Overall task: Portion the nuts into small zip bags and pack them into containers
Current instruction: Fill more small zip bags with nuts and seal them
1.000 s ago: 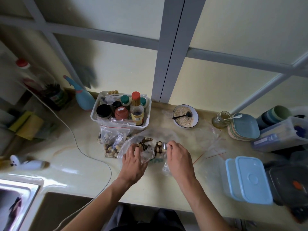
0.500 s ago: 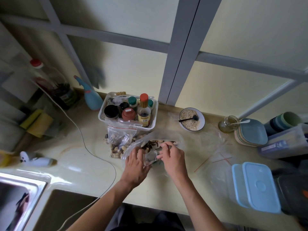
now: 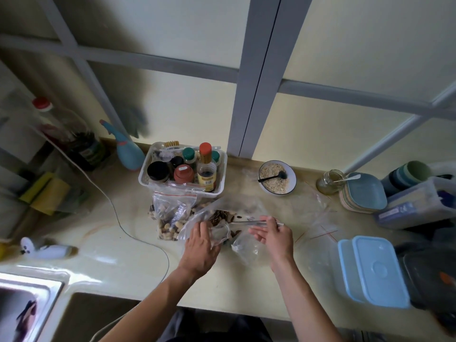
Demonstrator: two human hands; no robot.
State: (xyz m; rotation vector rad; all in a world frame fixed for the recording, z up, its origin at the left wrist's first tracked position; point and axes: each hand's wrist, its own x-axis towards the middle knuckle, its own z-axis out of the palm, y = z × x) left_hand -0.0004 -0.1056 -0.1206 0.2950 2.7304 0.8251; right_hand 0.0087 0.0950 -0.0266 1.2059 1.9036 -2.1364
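A large clear bag of mixed nuts point(image 3: 222, 214) lies open on the counter in front of me. My left hand point(image 3: 201, 246) grips the mouth of a small clear zip bag point(image 3: 218, 234) right beside it. My right hand point(image 3: 275, 236) pinches a thin metal spoon point(image 3: 249, 222) whose far end reaches over the nuts. More clear plastic bag point(image 3: 245, 249) lies crumpled under my right palm. A second zip bag of nuts point(image 3: 170, 215) with a red seal sits to the left. Two blue-lidded containers point(image 3: 370, 272) stand at the right.
A white basket of condiment jars point(image 3: 219, 186) stands behind the bags. Farther right are a bowl of oats point(image 3: 277, 177), a glass jar point(image 3: 329, 182), stacked plates point(image 3: 362, 192) and empty zip bags point(image 3: 315, 218). A cable point(image 3: 138, 239) crosses the counter; a sink point(image 3: 24, 304) is at bottom left.
My right hand moved in close to my left hand, then drew back to the right with the spoon. My left hand stayed on the small bag.
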